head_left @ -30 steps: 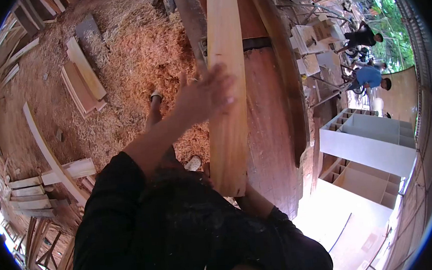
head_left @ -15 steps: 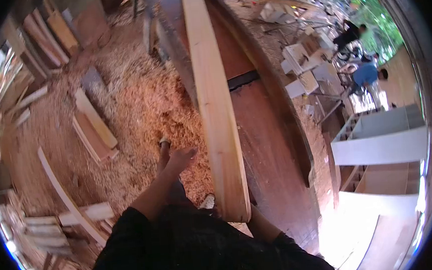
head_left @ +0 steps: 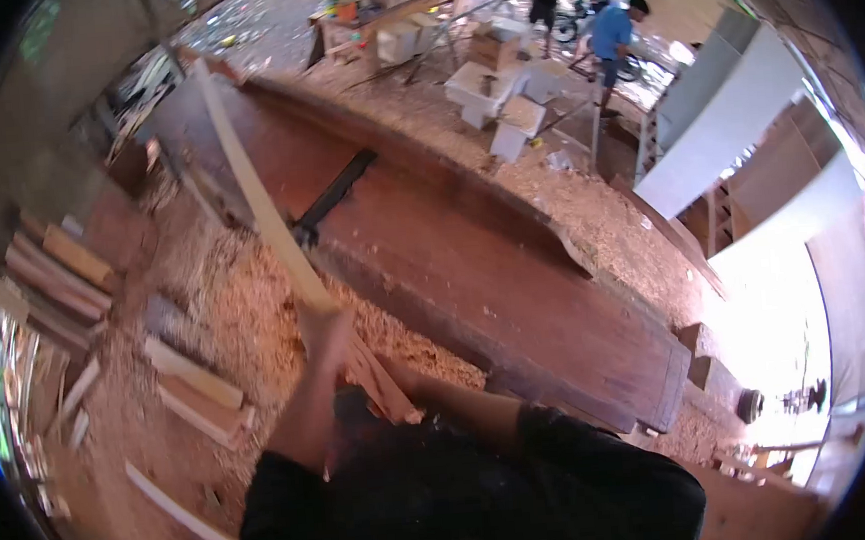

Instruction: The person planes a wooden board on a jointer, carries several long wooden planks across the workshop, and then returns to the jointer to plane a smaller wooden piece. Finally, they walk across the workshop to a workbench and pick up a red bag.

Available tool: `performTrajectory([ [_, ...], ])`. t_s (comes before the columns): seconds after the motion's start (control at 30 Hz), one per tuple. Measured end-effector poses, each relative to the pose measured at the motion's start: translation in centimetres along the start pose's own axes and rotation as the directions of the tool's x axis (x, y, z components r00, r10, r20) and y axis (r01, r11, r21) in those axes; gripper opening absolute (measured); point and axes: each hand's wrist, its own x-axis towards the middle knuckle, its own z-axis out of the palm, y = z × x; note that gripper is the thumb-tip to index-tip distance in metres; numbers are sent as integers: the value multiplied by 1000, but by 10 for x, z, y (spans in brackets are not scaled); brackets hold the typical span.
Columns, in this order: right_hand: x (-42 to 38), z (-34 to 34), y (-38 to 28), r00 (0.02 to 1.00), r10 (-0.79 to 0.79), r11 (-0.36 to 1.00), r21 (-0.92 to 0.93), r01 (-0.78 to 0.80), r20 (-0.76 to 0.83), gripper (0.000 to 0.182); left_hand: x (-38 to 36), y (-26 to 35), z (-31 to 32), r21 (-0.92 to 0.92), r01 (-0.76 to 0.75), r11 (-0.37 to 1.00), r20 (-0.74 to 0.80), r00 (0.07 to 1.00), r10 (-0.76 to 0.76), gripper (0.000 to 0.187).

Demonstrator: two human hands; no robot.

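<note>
A long, pale wooden plank (head_left: 266, 216), turned with its narrow edge up, slants from near my body toward the far left. My left hand (head_left: 324, 330) is closed over its upper edge, a little way from the near end. My right hand (head_left: 392, 373) is at the near end, on the right side of the plank; the plank hides most of its fingers. Beside the plank stands a large reddish-brown wooden bench (head_left: 452, 259) with a raised far edge and a dark crossbar (head_left: 339, 188).
Curly wood shavings (head_left: 230, 309) cover the floor. Short boards (head_left: 200, 387) lie at left, and more lean on the wall. White panels (head_left: 718, 125) stand at right. Two people (head_left: 612, 42) are at the back near white boxes (head_left: 490, 90).
My left hand, earlier free beside the plank, now grips it. The plank has rolled from its broad face onto its edge and moved left off the bench. My view has turned right.
</note>
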Motion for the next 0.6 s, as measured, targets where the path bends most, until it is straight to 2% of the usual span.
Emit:
performTrajectory([
  [0.07, 7, -5, 35, 992, 112, 994, -12, -111, 56, 70, -7, -22, -18, 114, 20, 993, -72, 997, -12, 55],
  [0.13, -15, 4, 49, 957, 278, 930, -270, -248, 78, 66, -33, -11, -59, 98, 115, 989, 29, 993, -118, 53],
  [0.17, -22, 10, 49, 937, 340, 869, -408, -280, 80, 64, -44, -29, -78, 117, 97, 988, -19, 995, -96, 55],
  [0.27, -48, -6, 67, 906, 415, 613, -762, -210, 84, 56, -82, -88, -143, 240, 40, 970, -121, 993, -11, 64],
  [0.33, -59, -39, 78, 896, 440, 406, -904, -133, 66, 50, -135, -125, -174, 377, 16, 926, -139, 989, 40, 70],
  [0.4, -58, -98, 88, 912, 404, 175, -985, 4, 76, 43, -187, -193, -189, 503, -142, 853, -177, 949, 262, 73],
  [0.43, -51, -134, 95, 911, 367, -61, -972, 226, 188, 40, -222, -187, -192, 511, -44, 859, -146, 980, 138, 73],
  [0.47, -43, -171, 100, 881, 345, -330, -836, 438, 325, 37, -258, -178, -194, 520, 51, 853, -112, 994, 9, 74],
  [0.5, -50, -166, 87, 879, 379, -519, -719, 462, 290, 33, -286, -205, -190, 536, 117, 836, -115, 991, -66, 73],
  [0.53, -41, -190, 91, 911, 325, -340, -868, 362, 253, 33, -312, -230, -188, 554, 177, 814, -116, 984, -135, 72],
  [0.57, -27, -231, 109, 940, 281, -136, -961, 240, 195, 32, -342, -219, -183, 573, 278, 771, -114, 958, -262, 71],
  [0.6, -16, -237, 110, 934, 294, -79, -968, 238, 205, 34, -371, -207, -178, 599, 370, 711, -109, 917, -385, 70],
])
